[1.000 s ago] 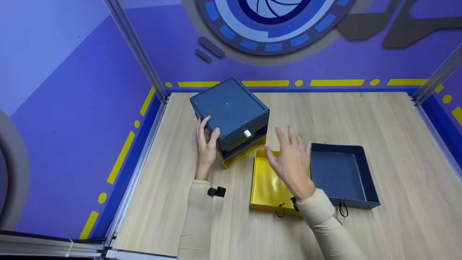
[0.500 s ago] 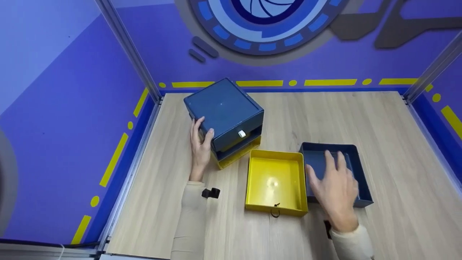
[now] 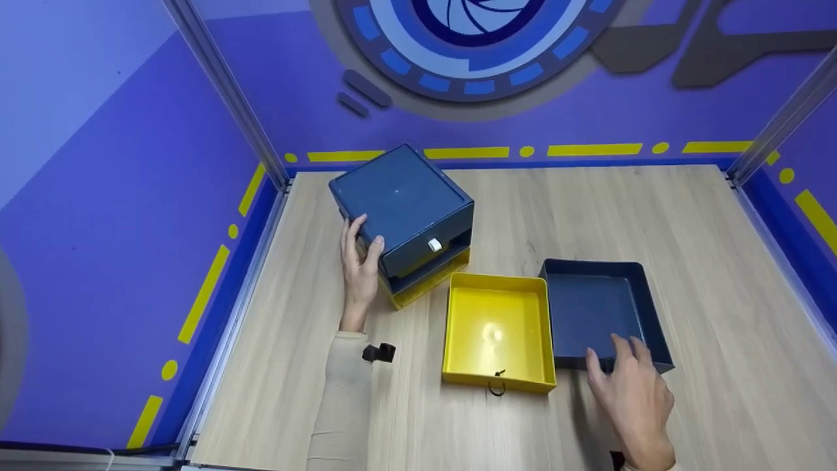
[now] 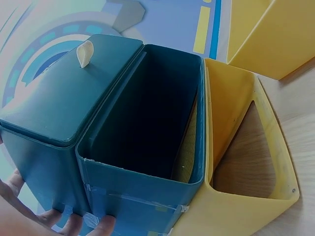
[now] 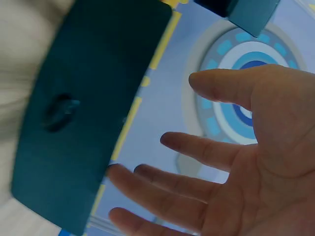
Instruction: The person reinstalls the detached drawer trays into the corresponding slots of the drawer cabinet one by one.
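Observation:
A stacked drawer cabinet (image 3: pixel 402 196) stands turned at an angle, with dark blue upper tiers over a yellow bottom tier (image 4: pixel 280 162). A white pull tab (image 4: pixel 85 54) marks its closed top drawer; the two lower slots gape empty. My left hand (image 3: pixel 358 278) rests against the cabinet's left side, its thumb and fingertips at the top edge. To the right, a removed dark blue drawer (image 3: pixel 588 307) lies on the table. My right hand (image 3: pixel 634 399) hovers at its front wall, fingers spread and holding nothing. In the right wrist view, the drawer front's dark loop (image 5: pixel 59 113) faces me.
An empty yellow drawer (image 3: pixel 494 320) lies between the cabinet and the blue drawer, with a black loop (image 3: pixel 497 388) on its front. Blue-purple panels (image 3: pixel 150 196) and metal posts wall the wooden table (image 3: pixel 536 432) at the back and sides.
My right hand has moved from above the yellow drawer rightward and toward me, down to the blue drawer's front. My left hand stays on the cabinet; the view has shifted slightly.

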The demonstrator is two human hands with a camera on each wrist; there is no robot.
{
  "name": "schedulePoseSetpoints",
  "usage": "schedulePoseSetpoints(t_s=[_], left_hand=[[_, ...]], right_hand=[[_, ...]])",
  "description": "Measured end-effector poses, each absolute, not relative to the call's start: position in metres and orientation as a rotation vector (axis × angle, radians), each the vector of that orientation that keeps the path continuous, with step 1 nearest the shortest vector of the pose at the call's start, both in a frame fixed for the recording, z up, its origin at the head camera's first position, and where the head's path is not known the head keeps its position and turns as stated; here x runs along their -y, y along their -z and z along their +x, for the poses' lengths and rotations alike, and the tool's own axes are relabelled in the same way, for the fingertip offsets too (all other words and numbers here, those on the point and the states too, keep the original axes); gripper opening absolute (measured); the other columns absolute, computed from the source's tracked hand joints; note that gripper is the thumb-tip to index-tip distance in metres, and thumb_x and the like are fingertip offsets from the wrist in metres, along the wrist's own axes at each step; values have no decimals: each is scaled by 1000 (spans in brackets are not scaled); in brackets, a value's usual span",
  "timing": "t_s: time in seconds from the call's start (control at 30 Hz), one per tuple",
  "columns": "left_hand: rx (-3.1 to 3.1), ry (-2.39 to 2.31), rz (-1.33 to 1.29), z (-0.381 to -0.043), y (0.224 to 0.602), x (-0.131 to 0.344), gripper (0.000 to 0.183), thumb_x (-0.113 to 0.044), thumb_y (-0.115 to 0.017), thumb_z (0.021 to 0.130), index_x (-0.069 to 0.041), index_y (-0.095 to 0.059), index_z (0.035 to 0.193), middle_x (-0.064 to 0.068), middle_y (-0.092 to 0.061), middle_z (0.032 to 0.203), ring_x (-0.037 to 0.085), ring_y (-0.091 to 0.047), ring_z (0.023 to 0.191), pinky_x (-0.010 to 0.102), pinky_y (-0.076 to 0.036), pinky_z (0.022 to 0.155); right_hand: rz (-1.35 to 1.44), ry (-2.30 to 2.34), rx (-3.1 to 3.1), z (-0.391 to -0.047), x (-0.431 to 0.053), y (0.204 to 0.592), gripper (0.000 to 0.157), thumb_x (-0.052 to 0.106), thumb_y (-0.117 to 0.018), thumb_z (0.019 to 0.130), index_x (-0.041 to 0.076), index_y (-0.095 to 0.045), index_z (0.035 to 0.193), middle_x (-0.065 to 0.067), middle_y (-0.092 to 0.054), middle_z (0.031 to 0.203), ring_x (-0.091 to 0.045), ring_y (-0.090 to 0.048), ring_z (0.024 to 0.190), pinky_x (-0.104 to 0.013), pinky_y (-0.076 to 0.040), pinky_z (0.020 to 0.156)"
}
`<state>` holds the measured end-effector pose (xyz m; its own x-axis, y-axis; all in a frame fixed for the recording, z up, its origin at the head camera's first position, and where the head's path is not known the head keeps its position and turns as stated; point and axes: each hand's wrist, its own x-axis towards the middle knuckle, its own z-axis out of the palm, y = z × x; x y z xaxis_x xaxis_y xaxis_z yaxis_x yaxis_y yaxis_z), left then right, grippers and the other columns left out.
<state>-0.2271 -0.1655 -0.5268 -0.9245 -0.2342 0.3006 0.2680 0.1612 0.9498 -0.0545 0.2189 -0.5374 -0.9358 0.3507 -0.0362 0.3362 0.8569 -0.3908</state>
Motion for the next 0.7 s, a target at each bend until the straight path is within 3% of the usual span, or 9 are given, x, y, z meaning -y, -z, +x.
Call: schedulePoseSetpoints(t_s=[0.23,0.47,0.7], left_hand=[[2069,1812,-25,-227,527,166,57,-28,-59,104,-10,-49,157,24,-13,177,42,-14,165,66,-14,130],[2076,1808,-12,-227,528,167,58,-30,-59,103,-11,-49,157,23,-13,177,41,-15,164,66,-15,130],[2092,1784,-8,-228,528,166,59,-32,-58,103,-11,-48,158,22,-14,177,40,-13,165,67,-15,130]], right_hand=[[-576,-632,2971,-47,-222,548,56,38,-69,99,-2,-65,138,-37,-56,144,-61,-66,106,-70,-56,76],[-604,-631,3036,-48,-224,561,54,36,-73,97,-2,-67,134,-38,-54,145,-62,-64,112,-71,-56,81],[-584,-680,2902,-45,-223,578,49,34,-80,94,-1,-68,126,-34,-54,141,-61,-66,107,-71,-54,79]])
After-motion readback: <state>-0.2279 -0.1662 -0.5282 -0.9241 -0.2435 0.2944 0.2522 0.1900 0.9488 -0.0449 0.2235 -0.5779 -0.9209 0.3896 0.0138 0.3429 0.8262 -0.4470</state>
